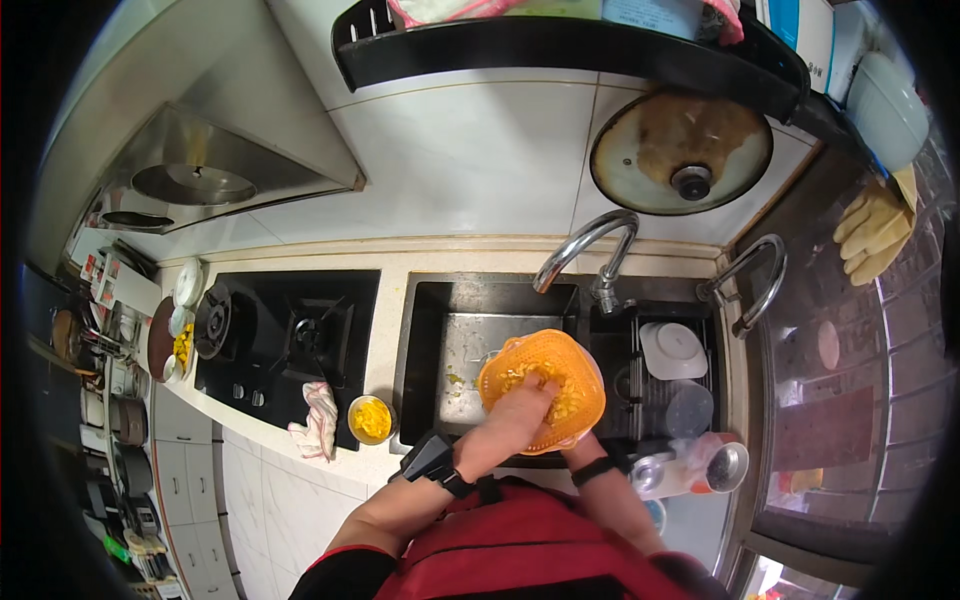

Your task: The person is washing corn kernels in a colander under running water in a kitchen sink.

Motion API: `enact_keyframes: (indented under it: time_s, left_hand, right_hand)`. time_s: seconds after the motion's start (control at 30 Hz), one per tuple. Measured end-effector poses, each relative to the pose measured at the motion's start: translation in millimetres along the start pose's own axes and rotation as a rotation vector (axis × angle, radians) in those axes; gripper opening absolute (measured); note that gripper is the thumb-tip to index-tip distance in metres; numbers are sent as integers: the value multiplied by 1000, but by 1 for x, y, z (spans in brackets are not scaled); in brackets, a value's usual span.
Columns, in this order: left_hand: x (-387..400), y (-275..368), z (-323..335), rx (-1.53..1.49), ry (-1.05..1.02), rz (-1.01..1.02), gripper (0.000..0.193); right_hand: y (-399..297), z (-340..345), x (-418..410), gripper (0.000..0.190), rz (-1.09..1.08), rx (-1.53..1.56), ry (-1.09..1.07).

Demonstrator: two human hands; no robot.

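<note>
An orange plastic colander (pixel 583 358) is held over the right part of the sink basin (pixel 459 346), tilted. Wet yellow pieces, which look like corn kernels (pixel 566 401), lie inside it. My left hand (pixel 521 409) reaches down into the colander, its fingertips among the kernels; whether they close on any is hidden. From the near right side my right hand (pixel 581 448) supports the colander, most of it out of sight beneath. A pale rim (pixel 598 367) shows along the colander's underside. Small yellow-green scraps (pixel 454 379) lie on the sink floor.
Above the sink arches a chrome faucet (pixel 577 244). A bowl of yellow pieces (pixel 371 420) and a cloth (pixel 319 420) sit by the black gas hob (pixel 300 300). On the right are a white dish (pixel 673 351), a clear container (pixel 689 409) and a second faucet (pixel 765 292).
</note>
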State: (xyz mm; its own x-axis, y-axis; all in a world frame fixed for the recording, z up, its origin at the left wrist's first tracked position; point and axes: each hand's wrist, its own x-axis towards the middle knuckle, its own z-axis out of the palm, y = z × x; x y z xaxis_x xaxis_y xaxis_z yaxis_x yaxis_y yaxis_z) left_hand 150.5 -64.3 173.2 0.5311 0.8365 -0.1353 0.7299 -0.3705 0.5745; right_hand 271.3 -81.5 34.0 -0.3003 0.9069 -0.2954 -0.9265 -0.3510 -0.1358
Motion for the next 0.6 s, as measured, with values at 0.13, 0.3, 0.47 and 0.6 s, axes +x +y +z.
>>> enact_keyframes:
  time_s: [0.13,0.3,0.47,0.6]
  left_hand:
    - [7,-23,17,-69,-127,140,33]
    - [9,-21,-9,-880,-323,-205,30]
    - [10,-20,-28,-1563,-284,-381,37]
    - [8,-26,-30,-1678,-349,-225,40]
  right_hand:
    - [6,-1,2,45,3,-104,-91]
    - [4,-5,-2,45,81,-4,-150]
    - [2,-7,-3,45,118,39,-178]
    - [2,-8,-4,44,136,57,-202]
